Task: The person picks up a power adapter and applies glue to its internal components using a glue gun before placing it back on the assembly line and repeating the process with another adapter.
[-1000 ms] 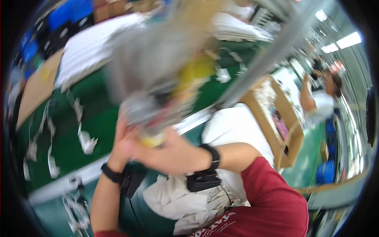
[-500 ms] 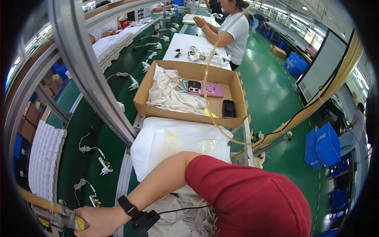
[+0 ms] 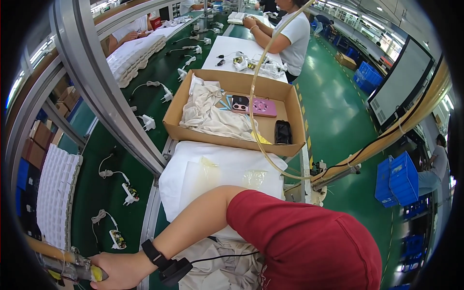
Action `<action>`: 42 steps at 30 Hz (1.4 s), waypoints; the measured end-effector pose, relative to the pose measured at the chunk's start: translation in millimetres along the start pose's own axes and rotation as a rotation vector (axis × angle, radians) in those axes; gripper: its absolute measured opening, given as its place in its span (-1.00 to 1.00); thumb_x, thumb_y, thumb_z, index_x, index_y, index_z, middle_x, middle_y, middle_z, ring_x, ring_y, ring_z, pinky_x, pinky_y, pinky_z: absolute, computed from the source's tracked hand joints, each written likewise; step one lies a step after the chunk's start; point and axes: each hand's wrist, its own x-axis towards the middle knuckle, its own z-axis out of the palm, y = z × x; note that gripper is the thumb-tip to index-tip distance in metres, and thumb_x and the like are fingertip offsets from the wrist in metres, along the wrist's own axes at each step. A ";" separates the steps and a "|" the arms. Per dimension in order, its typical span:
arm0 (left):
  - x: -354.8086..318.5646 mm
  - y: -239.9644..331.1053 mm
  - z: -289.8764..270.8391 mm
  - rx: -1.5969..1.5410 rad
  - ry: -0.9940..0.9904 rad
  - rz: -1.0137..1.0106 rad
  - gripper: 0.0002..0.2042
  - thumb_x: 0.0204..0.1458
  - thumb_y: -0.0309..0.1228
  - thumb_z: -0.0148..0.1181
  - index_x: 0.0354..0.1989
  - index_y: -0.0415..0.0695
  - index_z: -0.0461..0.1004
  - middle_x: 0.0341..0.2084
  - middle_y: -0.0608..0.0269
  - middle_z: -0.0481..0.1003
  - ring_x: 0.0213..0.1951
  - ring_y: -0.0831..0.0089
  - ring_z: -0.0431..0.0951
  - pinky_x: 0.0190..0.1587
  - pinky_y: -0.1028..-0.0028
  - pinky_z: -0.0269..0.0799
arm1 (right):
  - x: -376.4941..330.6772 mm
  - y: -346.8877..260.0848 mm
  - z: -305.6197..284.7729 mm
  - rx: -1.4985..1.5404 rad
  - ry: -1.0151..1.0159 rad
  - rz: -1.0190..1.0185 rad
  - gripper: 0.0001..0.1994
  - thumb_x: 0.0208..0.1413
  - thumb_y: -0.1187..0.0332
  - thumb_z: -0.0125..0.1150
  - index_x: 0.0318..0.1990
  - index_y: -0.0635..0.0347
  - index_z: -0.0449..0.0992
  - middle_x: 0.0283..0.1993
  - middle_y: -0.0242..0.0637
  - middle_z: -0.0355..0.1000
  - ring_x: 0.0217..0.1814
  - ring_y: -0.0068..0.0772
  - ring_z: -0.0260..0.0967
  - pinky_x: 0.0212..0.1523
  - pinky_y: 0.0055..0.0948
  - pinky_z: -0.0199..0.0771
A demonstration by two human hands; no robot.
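The green conveyor belt [image 3: 145, 96] ran along the worktop, carrying small white chargers [image 3: 129, 192]; just right of the belt sat an open cardboard box [image 3: 227, 140] holding crumpled cloth [image 3: 208, 116], a pink device [image 3: 261, 107] and a black one [image 3: 282, 131]; a white sheet [image 3: 217, 169] lay beside the belt, nearer than the box; at the belt's near end one hand [image 3: 118, 270], which hand unclear, had its grip clamped on a hanging power tool [image 3: 72, 268]; other hand unseen

White work pad [image 3: 227, 166] bare, open reach; cardboard box [image 3: 232, 108] blocks beyond, slanted metal post [image 3: 104, 82] leftward
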 end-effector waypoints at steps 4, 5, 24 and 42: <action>-14.3 14.8 6.4 -0.862 -0.027 -0.185 -0.61 0.15 -0.18 0.03 -0.07 -0.30 0.38 -0.27 -0.06 0.47 -0.21 0.12 0.48 -0.18 0.26 0.44 | -4.9 -12.2 0.2 -0.144 0.025 0.049 -0.52 0.03 0.03 0.24 -0.25 0.40 0.46 -0.32 0.03 0.49 -0.25 -0.07 0.46 -0.27 -0.27 0.43; -21.1 13.5 10.7 -1.275 -0.138 -0.191 -0.62 0.16 -0.18 0.03 -0.06 -0.28 0.38 -0.26 0.00 0.47 -0.22 0.19 0.47 -0.20 0.29 0.44 | -5.2 -14.6 -0.5 -0.146 0.037 0.049 -0.52 0.03 0.03 0.24 -0.25 0.40 0.46 -0.32 0.03 0.49 -0.25 -0.07 0.46 -0.27 -0.27 0.43; -118.5 111.4 37.0 -2.308 -0.807 0.043 -0.54 0.13 -0.49 -0.02 0.22 -0.25 0.09 0.00 0.06 0.38 0.02 0.30 0.45 -0.08 0.36 0.53 | 10.7 5.5 2.9 -0.130 0.028 0.007 -0.64 0.09 0.21 0.19 -0.14 0.35 0.36 -0.39 -0.31 0.39 -0.34 -0.55 0.26 -0.29 -0.50 0.35; -122.3 96.4 42.1 -2.348 -0.983 0.144 -0.58 0.18 -0.58 -0.10 0.21 -0.10 0.05 0.16 0.09 0.24 0.15 0.29 0.33 0.04 0.25 0.48 | 0.6 3.3 40.1 -0.103 0.028 0.271 -0.73 0.26 0.13 -0.09 -0.27 0.16 0.24 -0.77 -0.52 0.01 -0.83 -0.73 -0.17 -0.81 -0.64 -0.14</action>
